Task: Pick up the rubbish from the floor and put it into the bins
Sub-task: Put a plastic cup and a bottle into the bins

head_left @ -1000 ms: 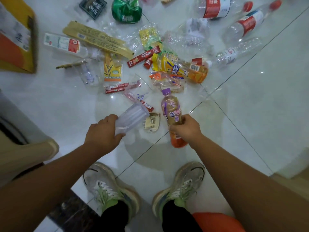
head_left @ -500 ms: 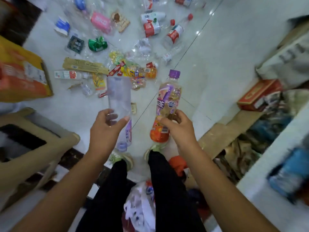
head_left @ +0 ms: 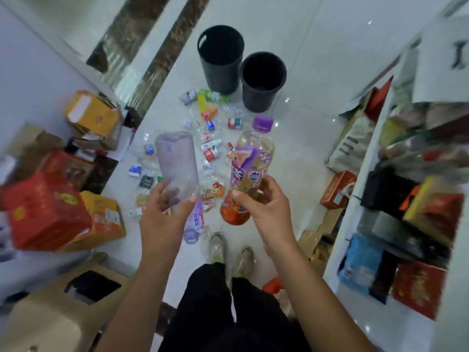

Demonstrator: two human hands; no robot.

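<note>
Clear plastic fills your left hand (head_left: 165, 217): its fingers (head_left: 193, 199) curl round the lower end of a tall see-through cup (head_left: 177, 163), which tilts away from you. A second clear bottle (head_left: 194, 224) hangs below that hand; it seems to be held there too, though blur hides the grip. Your right hand (head_left: 266, 207) clasps a purple-capped drink bottle (head_left: 251, 171) near its orange base, cap pointing forward. Both are raised above the white tiled floor (head_left: 304, 153). Loose rubbish (head_left: 210, 151) lies scattered on the tiles beyond your shoes. Past it stand two black bins, the taller (head_left: 220, 59) just beside the shorter (head_left: 262, 82). Red and yellow cartons (head_left: 45, 209) are stacked at your left.
</note>
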